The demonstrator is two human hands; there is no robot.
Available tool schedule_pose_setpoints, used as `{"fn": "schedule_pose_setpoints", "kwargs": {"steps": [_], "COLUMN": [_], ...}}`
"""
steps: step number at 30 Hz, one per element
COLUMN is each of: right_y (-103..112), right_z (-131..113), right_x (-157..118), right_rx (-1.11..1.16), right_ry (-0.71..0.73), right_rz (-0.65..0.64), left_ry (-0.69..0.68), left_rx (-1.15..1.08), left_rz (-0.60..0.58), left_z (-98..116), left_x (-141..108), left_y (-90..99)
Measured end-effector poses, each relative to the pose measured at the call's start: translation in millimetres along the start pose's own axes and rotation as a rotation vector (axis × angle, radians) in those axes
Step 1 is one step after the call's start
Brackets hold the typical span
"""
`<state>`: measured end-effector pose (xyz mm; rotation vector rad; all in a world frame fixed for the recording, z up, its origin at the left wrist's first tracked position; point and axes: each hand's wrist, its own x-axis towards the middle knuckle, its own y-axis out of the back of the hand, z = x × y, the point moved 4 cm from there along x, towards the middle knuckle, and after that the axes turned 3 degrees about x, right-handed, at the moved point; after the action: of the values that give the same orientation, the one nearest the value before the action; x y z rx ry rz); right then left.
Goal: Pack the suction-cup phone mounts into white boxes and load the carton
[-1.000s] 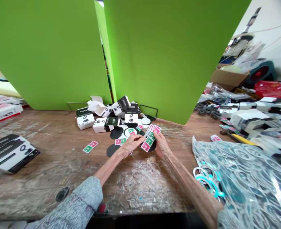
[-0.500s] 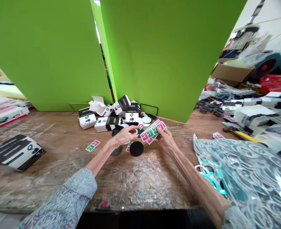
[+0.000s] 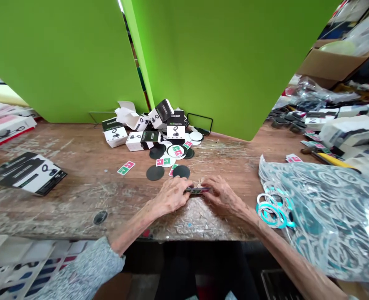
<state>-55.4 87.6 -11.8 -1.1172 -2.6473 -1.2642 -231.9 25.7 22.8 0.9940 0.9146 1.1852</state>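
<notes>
Between my two hands, just above the table's front part, is a small stack of red-and-green printed cards (image 3: 197, 191), seen nearly edge-on. My left hand (image 3: 175, 193) is closed around its left end, and my right hand (image 3: 220, 193) grips the right end. Beyond them lie black discs (image 3: 181, 171) and white discs (image 3: 175, 151), with several loose cards on and among them. One loose card (image 3: 126, 168) rests apart on the left. Part of the stack is hidden by my fingers.
Small black-and-white boxes (image 3: 176, 125) are heaped at the back against a green panel (image 3: 203, 62). A flattened box (image 3: 31, 173) lies at left. To the right are a clear bag of rings (image 3: 322, 208), loose rings (image 3: 272, 210) and a yellow-handled tool (image 3: 336, 160).
Both hands have come closer to the table's front edge and together. The cards, fanned in my right hand before, are now gathered and held between both hands. The view has tilted down.
</notes>
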Motion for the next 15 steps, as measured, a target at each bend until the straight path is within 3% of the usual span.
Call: {"fn": "schedule_pose_setpoints", "kwargs": {"steps": [3,7,12,15], "right_y": [-15.0,-24.0,-20.9,-17.0], "right_z": [-3.1,-5.4,-11.5,-23.6], "right_x": [-0.8,9.7,13.4,10.6], "right_rx": [-0.224,-0.425,-0.415,-0.456], "right_ry": [0.049,0.06,0.137,0.109], "right_rz": [-0.083,-0.206,-0.302,-0.324], "left_ry": [-0.007,0.011,0.021,0.031], "left_rx": [0.049,0.095,0.103,0.075], "left_rz": [-0.026,-0.098,-0.148,-0.164], "left_z": [-5.1,-8.6,-4.2,2.7], "left_x": [-4.5,-0.5,-0.5,-8.9], "left_y": [-13.8,-17.1,-15.7,-11.4]}}
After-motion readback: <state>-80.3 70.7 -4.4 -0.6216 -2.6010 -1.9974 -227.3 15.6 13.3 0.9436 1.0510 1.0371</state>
